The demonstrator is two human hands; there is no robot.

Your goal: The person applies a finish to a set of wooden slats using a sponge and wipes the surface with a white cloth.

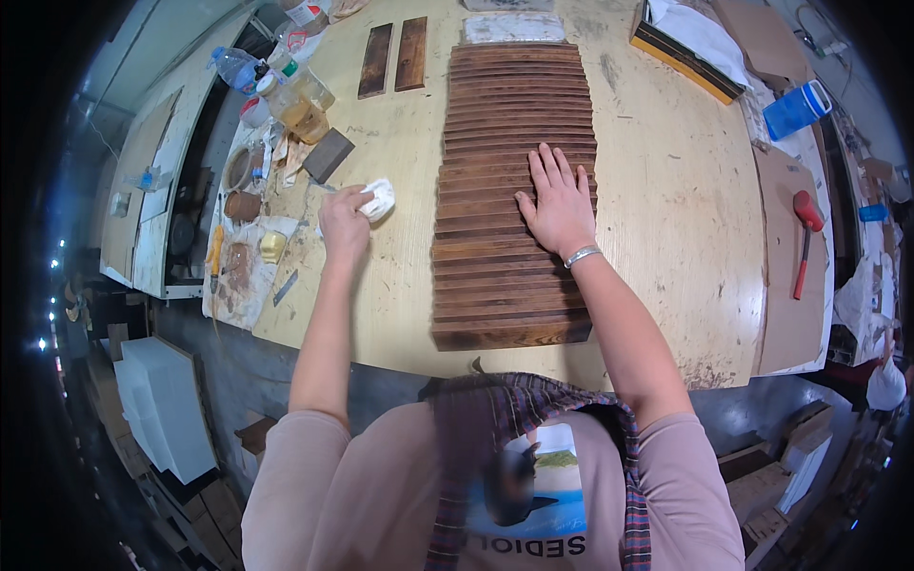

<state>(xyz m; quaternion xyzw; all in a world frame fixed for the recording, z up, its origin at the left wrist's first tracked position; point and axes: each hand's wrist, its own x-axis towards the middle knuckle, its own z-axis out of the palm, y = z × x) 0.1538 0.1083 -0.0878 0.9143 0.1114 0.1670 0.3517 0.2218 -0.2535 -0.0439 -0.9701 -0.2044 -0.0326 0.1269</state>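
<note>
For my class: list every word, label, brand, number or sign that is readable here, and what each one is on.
Pinkish shirt: large dark capital letters below a printed picture; I won't copy the wording out.
Same shirt: a thin script line across the picture, too faint to read reliably.
Container at the upper left: label print too small to read.
Dark wooden slats and white cloth: no text visible.

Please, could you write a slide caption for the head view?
Left hand holding crumpled white cloth, right hand resting on a long row of dark-brown wooden strips.
</note>
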